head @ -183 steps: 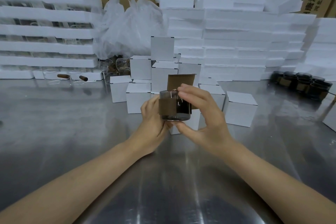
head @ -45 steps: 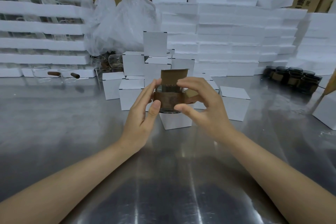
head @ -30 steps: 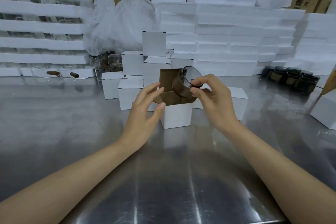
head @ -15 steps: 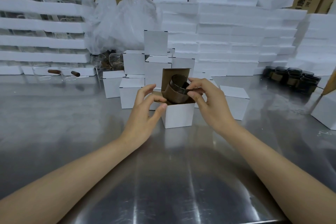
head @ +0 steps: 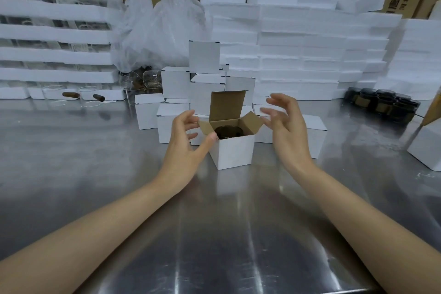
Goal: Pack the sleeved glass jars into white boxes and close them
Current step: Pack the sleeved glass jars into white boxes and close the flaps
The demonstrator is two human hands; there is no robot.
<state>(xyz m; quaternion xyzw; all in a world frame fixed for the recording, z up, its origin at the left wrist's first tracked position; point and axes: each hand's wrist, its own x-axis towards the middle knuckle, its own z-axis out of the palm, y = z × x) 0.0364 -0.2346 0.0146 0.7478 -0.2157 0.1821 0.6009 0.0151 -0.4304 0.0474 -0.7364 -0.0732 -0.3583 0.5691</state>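
1. My left hand (head: pixel 183 141) is spread and grips nothing; its thumb tip touches the left top corner of the white box (head: pixel 232 150).
2. The glass jar (head: pixel 226 132) sits inside that unclosed box, mid-table (head: pixel 71 162).
3. My right hand (head: pixel 287 126) is spread, empty, just beside the box.

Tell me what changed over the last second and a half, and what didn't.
The sleeved jar went from both hands down into the open white box. The right hand lowered it in and let go; it is now open beside the box. The left hand dropped to the box's left flap. The lid flap still stands up; the closed boxes behind stayed put.
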